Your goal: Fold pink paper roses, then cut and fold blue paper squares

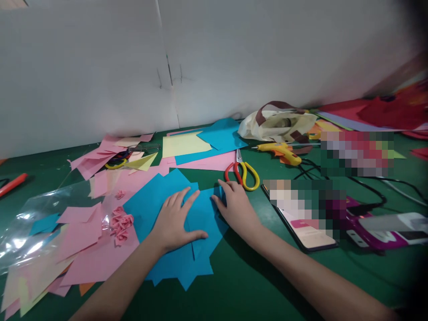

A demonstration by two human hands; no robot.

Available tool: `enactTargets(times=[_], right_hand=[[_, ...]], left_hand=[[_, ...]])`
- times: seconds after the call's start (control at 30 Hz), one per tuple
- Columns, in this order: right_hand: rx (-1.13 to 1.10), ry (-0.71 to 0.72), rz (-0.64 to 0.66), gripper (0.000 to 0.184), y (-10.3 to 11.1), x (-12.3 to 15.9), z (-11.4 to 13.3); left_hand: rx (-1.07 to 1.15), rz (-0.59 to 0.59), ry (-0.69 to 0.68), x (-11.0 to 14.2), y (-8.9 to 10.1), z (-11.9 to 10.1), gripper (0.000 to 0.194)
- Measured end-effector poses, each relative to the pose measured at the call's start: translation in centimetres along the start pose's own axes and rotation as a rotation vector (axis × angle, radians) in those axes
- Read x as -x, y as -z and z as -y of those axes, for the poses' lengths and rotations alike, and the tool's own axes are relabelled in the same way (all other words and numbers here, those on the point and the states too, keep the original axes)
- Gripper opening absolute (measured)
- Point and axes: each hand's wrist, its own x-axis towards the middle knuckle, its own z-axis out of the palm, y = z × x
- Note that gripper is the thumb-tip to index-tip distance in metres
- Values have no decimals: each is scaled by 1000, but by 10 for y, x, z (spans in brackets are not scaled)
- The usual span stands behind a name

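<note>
Several overlapping sheets of blue paper [143, 203] with pointed corners lie on the green table in front of me. My left hand [177, 218] rests on them with fingers spread and thumb stretched toward the right. At the right edge of the blue paper is my right hand [236, 207], fingers apart, its fingertips over or touching the sheet. Just beyond it lie scissors [242, 174] with red and yellow handles. Small folded pink paper pieces [121, 225] sit on pink paper [100, 267] left of my left hand.
A clear plastic bag [26, 218] with paper scraps lies left. Yellow paper [183, 143] and more blue paper [222, 133] are at the back, near a cloth bag [250, 127]. A yellow glue gun [281, 150], cables, a phone [301, 223] and a purple device [377, 236] are right.
</note>
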Motion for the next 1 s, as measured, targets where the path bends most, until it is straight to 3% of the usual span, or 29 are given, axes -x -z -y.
enactTargets(times=[0.17,0.33,0.47,0.53,0.67,0.83,1.0], right_hand=[[-292,64,33,50,-2,1,2],[-467,47,-9,56,-1,3,10],[-700,9,-94,58,1,0,9],[-638,18,-159,51,5,-1,8],[-296,174,-267,16,16,0,10],[-196,494,-176,13,17,4,17],[-246,527,-304,9,18,4,25]], left_hand=[[158,-144,99,-3,2,4,76],[466,-256,173,-4,3,6,48],[594,-332,100,-4,3,5,37],[612,-346,47,-4,5,3,29],[622,-400,-31,-3,9,-3,25],[632,-429,-41,-2,9,-8,25],[636,-542,-42,1,7,-13,5]])
